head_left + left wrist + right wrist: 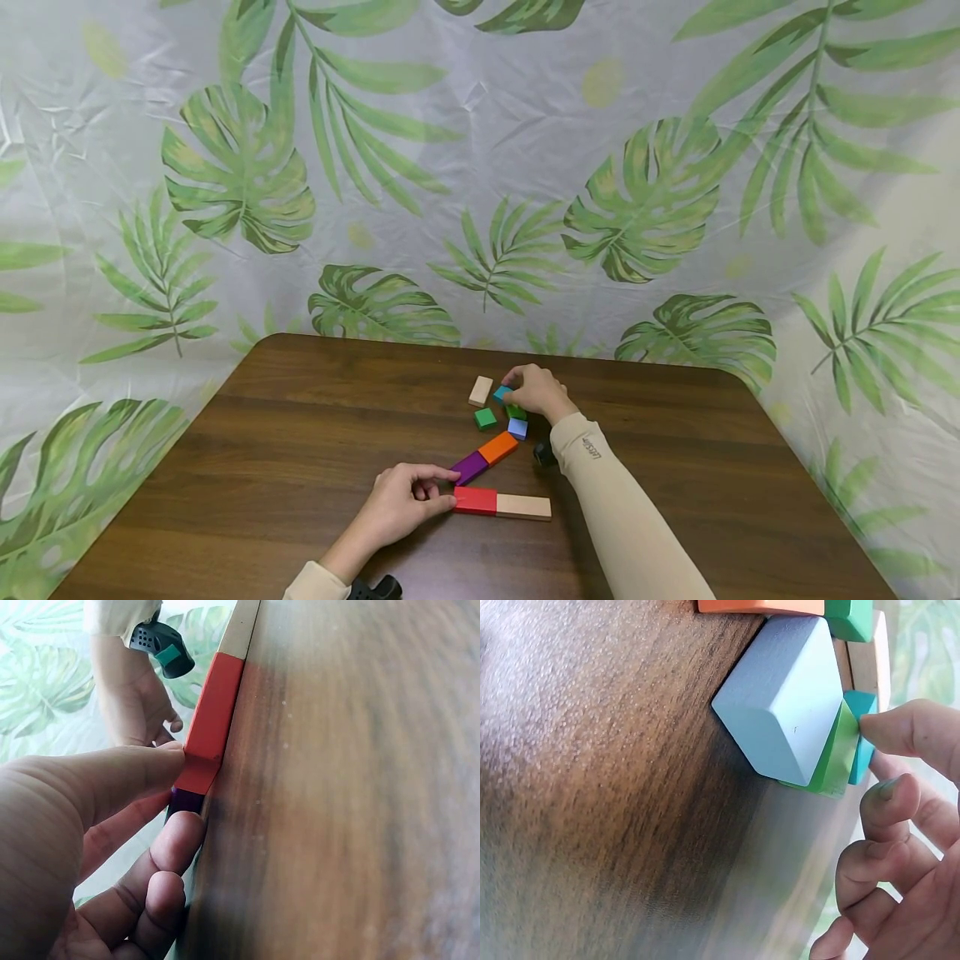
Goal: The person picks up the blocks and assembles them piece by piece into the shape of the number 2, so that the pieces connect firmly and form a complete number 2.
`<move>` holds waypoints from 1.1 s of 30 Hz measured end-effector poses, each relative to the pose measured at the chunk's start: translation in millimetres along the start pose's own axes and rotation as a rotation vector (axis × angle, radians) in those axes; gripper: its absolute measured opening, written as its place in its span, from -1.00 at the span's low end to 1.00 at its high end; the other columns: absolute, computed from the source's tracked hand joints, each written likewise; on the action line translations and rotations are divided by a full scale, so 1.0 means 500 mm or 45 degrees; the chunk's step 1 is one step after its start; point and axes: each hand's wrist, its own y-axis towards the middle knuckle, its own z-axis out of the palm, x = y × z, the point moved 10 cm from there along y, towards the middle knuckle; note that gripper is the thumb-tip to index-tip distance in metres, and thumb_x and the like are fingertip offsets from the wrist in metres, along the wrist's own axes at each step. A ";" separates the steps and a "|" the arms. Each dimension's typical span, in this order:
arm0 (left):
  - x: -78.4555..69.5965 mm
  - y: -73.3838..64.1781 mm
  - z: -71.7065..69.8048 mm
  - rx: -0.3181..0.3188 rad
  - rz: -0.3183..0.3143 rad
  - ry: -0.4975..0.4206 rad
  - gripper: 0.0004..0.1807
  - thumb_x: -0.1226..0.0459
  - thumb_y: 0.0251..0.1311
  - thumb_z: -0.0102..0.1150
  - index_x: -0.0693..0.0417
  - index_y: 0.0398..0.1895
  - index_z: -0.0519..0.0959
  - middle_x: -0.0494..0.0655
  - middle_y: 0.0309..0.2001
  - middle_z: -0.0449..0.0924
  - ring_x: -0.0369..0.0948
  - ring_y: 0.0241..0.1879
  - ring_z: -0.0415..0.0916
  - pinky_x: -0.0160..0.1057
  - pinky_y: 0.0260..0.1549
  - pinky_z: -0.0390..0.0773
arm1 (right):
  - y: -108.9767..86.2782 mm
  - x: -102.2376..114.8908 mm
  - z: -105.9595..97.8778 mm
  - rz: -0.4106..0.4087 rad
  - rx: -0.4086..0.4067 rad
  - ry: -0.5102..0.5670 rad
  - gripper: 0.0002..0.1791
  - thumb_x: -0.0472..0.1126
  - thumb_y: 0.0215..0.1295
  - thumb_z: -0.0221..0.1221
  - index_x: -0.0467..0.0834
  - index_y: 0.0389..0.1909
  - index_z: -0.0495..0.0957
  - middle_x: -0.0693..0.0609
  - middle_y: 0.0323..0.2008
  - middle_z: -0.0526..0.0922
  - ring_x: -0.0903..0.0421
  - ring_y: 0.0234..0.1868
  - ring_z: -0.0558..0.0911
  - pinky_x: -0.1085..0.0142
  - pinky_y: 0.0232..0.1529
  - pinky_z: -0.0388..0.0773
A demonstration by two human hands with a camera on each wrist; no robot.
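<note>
On the wooden table (247, 483), a red block (476, 501) lies end to end with a plain wooden block (523, 507). My left hand (401, 502) has its thumb at the red block's left end. Its index fingertip is by the purple block (470, 468); how firmly it touches is unclear. The purple block meets an orange block (498, 448) in a slanting line. Farther back, my right hand (538, 392) pinches a teal block (863, 759) between thumb and index finger. Beside that block are a green block (832, 761) and a light blue block (784, 697).
Another green block (485, 418) lies left of the light blue one. A second plain wooden block (481, 391) sits near the back, left of the right hand. Behind the table hangs a leaf-patterned cloth (480, 167).
</note>
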 end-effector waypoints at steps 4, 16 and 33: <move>0.000 0.000 0.000 0.001 0.004 0.004 -0.73 0.13 0.17 0.60 -0.21 -0.04 0.85 -0.32 -0.52 0.60 -0.46 -0.56 0.34 -0.38 -0.43 0.31 | 0.001 -0.001 0.000 0.000 0.001 -0.007 -0.72 -0.06 0.38 0.40 0.02 0.06 0.75 -0.04 0.20 0.73 -0.23 0.30 0.60 -0.32 0.36 0.35; 0.001 0.001 0.001 0.005 0.008 0.008 -0.73 0.13 0.18 0.60 -0.19 -0.04 0.85 -0.33 -0.52 0.59 -0.47 -0.56 0.33 -0.40 -0.47 0.31 | 0.006 -0.003 0.000 -0.014 0.013 -0.029 -0.69 -0.05 0.39 0.39 0.01 0.10 0.75 -0.05 0.23 0.72 -0.22 0.33 0.59 -0.33 0.36 0.37; 0.002 0.000 0.001 0.003 0.007 0.006 -0.73 0.11 0.18 0.59 -0.22 -0.04 0.85 -0.34 -0.52 0.61 -0.46 -0.58 0.35 -0.33 -0.33 0.30 | -0.010 -0.034 -0.024 -0.213 0.181 0.072 -0.64 -0.23 0.21 0.39 -0.11 0.06 0.76 -0.11 0.02 0.76 0.05 -0.17 0.59 0.16 -0.03 0.57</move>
